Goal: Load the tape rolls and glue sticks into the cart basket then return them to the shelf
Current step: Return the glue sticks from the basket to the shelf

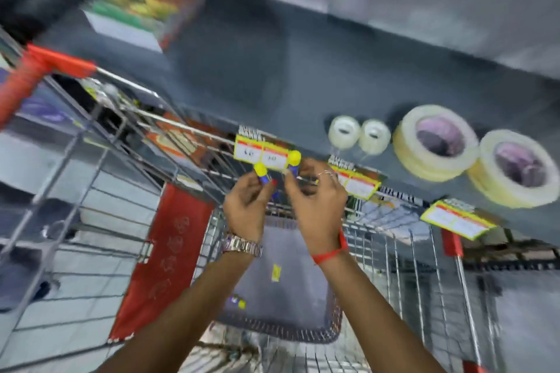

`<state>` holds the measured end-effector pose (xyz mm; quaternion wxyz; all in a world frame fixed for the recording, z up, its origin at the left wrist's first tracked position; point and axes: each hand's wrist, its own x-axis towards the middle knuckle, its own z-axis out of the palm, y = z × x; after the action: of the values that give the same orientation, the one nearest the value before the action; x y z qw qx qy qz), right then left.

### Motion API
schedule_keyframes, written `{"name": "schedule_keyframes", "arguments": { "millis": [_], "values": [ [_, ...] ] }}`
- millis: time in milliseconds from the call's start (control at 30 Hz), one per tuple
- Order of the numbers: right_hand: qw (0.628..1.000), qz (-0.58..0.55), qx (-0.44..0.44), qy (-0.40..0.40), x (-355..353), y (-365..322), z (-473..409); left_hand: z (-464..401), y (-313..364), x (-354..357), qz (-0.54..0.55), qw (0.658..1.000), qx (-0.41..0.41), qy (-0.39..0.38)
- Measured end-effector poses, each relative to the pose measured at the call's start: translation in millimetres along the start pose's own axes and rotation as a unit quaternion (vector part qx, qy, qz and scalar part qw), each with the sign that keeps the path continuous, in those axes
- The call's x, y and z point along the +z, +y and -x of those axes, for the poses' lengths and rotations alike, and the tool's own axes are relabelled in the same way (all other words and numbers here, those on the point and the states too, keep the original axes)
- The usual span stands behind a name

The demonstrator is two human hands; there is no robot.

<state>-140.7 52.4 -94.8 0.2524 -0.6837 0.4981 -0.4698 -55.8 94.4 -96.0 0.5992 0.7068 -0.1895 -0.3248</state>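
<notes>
Left hand [247, 206] pinches a yellow-capped glue stick [262, 174]; right hand [315, 195] pinches another glue stick [293, 162], both over the cart basket [378, 239], at the shelf [303, 94] front edge. Tape rolls [436, 142] on shelf.

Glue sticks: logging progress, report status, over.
Left hand and right hand each hold a glue stick. Four tape rolls on shelf. Nothing blocking.

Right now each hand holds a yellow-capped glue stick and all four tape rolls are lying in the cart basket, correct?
Not quite. The head view shows the four tape rolls on the shelf, not in the cart basket. The left hand and right hand do each hold a yellow-capped glue stick.
</notes>
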Motion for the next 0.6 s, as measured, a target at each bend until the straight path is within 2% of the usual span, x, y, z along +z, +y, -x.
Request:
{"name": "schedule_keyframes", "arguments": {
  "millis": [67, 200, 267, 333, 433, 600],
  "values": [
    [1.000, -0.012, -0.010, 0.012, 6.6, -15.0, -33.6, -21.2, 31.4, 2.6, 0.031, 0.998, 0.047, 0.000],
    [1.000, -0.005, 0.005, 0.027, 24.7, -28.2, -96.9, -82.4, 76.2, 12.3, -0.008, 0.991, 0.132, 0.024],
    [0.999, 0.034, 0.016, 0.022, 33.4, -28.0, -122.0, -108.9, 88.7, 20.0, -0.068, 0.983, 0.170, 0.020],
    [0.997, 0.076, 0.028, -0.005, 41.9, -25.7, -138.6, -129.7, 96.1, 26.9, -0.180, 0.963, 0.201, 0.021],
    [0.987, 0.129, 0.077, -0.050, 53.7, -18.6, -146.4, -149.6, 97.9, 33.9, -0.281, 0.940, 0.192, 0.002],
    [0.982, 0.151, 0.106, -0.040, 62.6, -15.4, -146.6, -160.5, 89.7, 42.5, -0.295, 0.935, 0.196, -0.012]
  ]
}}
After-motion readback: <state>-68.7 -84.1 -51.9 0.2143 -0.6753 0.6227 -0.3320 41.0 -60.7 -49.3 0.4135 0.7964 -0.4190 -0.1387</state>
